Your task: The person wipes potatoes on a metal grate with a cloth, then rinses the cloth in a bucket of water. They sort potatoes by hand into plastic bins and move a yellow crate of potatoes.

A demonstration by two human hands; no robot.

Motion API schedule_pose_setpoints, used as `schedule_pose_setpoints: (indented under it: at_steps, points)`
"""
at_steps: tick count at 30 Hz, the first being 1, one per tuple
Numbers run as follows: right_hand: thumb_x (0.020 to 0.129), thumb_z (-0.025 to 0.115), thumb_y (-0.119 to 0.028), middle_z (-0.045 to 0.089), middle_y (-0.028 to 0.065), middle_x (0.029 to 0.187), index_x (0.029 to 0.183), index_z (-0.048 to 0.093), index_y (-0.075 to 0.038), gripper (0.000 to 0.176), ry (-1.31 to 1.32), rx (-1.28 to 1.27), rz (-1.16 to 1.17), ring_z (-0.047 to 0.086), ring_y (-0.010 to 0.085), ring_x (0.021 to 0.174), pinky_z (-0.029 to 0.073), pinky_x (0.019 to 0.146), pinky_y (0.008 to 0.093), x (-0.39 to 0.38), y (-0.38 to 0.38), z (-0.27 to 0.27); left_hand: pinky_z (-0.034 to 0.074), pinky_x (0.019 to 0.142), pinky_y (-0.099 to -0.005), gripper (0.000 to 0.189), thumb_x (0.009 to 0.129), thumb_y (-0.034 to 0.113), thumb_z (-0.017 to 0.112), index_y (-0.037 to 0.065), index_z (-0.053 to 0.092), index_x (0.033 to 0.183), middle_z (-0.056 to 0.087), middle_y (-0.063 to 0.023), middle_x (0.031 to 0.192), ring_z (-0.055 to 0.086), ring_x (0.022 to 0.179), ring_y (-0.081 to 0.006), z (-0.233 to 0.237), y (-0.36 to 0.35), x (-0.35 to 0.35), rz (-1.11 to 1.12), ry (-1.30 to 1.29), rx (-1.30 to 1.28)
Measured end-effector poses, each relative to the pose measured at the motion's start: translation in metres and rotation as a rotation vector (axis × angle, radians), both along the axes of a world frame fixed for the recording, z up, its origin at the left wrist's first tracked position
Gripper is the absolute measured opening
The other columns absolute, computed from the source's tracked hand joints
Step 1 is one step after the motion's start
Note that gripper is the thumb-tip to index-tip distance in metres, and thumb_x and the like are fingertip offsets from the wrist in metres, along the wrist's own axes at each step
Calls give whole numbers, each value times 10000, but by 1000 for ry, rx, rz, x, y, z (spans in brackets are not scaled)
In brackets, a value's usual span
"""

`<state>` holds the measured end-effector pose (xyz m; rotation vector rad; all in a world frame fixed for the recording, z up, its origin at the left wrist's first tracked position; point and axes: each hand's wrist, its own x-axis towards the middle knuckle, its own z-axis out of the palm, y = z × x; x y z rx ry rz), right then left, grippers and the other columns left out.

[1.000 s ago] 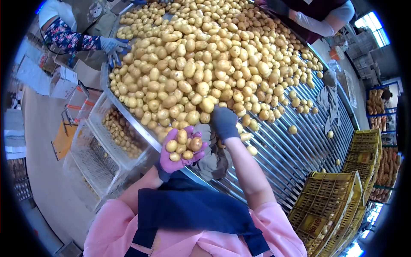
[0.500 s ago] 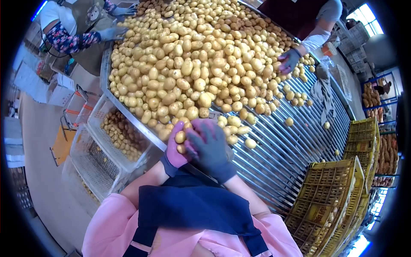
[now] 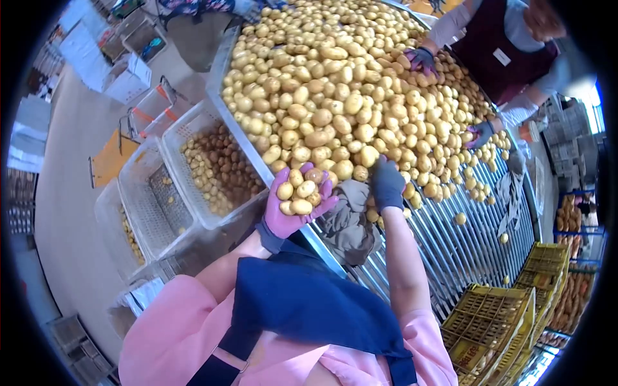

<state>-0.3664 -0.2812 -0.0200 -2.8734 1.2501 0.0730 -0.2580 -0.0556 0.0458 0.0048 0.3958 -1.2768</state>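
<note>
My left hand (image 3: 288, 215), in a pink-palmed glove with a dark cuff, is turned palm up. Its fingers curl round several small potatoes (image 3: 300, 190). To its right, my right hand (image 3: 387, 184) reaches down to the near edge of the big potato pile (image 3: 322, 119), showing the dark grey back of its glove. Its fingertips are against the potatoes, and whether they grip one is hidden. Between my hands a crumpled grey cloth (image 3: 349, 222) lies on the metal roller table (image 3: 444, 238).
Left of the table stand white plastic crates (image 3: 209, 215) holding potatoes. Yellow crates (image 3: 486, 321) are at the lower right. Across the pile, a co-worker in a dark red apron (image 3: 499, 61) has both gloved hands on potatoes; another person's sleeve (image 3: 196, 6) shows at the top left.
My hands, close together before, are now apart: the left holds potatoes palm up, the right has moved to the pile. The view has shifted, and the grey cloth now shows more.
</note>
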Motion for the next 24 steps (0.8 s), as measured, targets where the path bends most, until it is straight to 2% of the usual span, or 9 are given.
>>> schedule_pose_setpoints:
  at_steps: [3, 7, 8, 11, 14, 19, 21, 22, 24]
  points:
    - [830, 562, -222, 602, 133, 891, 955, 481, -106, 189, -107, 68, -10, 626, 317, 820, 504, 656, 446, -1, 5, 15, 321, 1035, -556, 377, 895, 412, 496, 131, 558, 1139, 541, -74, 1172, 485, 1153, -300, -4, 10, 11, 40, -23, -12]
    - [808, 605, -156, 547, 80, 1150, 1291, 435, -84, 517, -1074, 909, -398, 562, 170, 921, 498, 729, 296, -33, 5, 6, 331, 1028, -541, 381, 892, 413, 500, 123, 546, 1135, 536, -83, 1174, 486, 1150, -300, -4, 32, 45, 119, -28, -67]
    - [817, 604, -199, 499, 63, 1198, 1317, 405, -91, 549, -1311, 845, -407, 534, 144, 917, 483, 701, 251, -39, 17, 6, 330, 1030, -537, 377, 894, 410, 497, 123, 550, 1132, 537, -78, 1177, 484, 1155, -296, -6, 42, 56, 152, -38, -74]
    - [905, 509, -314, 503, 65, 1127, 1335, 393, -133, 481, -1331, 874, -555, 538, 117, 787, 429, 598, 188, -52, 59, 53, 369, 1006, -519, 286, 896, 364, 506, 145, 588, 1060, 556, -68, 1153, 505, 1106, -264, 4, 81, 98, 304, -64, -32]
    - [940, 405, -287, 382, 45, 1292, 1346, 357, -62, 467, -1297, 692, -240, 515, 137, 893, 440, 749, 216, -46, 80, 61, 389, 987, -524, 235, 875, 313, 539, 108, 568, 986, 533, -75, 1085, 508, 1066, -275, 10, 122, 164, 529, -110, -78]
    - [963, 440, -302, 485, 42, 1059, 1322, 378, -96, 419, -1393, 934, -263, 480, 77, 768, 412, 676, 193, 10, 89, 87, 302, 1024, -611, 376, 893, 408, 396, 58, 534, 880, 538, -152, 973, 514, 1025, -340, 1, 189, 332, 875, -448, 164]
    - [958, 450, -345, 486, 38, 1035, 1316, 388, -99, 439, -1249, 774, -241, 479, 75, 743, 410, 663, 196, 46, 96, 94, 273, 1037, -620, 478, 922, 461, 342, 49, 497, 1108, 532, -196, 1121, 474, 1140, -388, -30, 207, 400, 922, -330, 5]
    - [954, 452, -377, 486, 38, 1021, 1315, 392, -97, 461, -1143, 688, -198, 481, 76, 735, 412, 656, 201, 56, 95, 89, 280, 1045, -601, 515, 929, 467, 336, 45, 462, 1195, 525, -204, 1162, 459, 1170, -395, -3, 207, 404, 940, 156, 427]
    - [934, 467, -367, 495, 45, 1020, 1318, 403, -82, 483, -1024, 556, -144, 500, 91, 757, 429, 670, 217, 82, 99, 88, 304, 1044, -576, 517, 935, 442, 353, 44, 405, 1260, 520, -208, 1182, 469, 1167, -387, -5, 195, 386, 898, -71, 408]
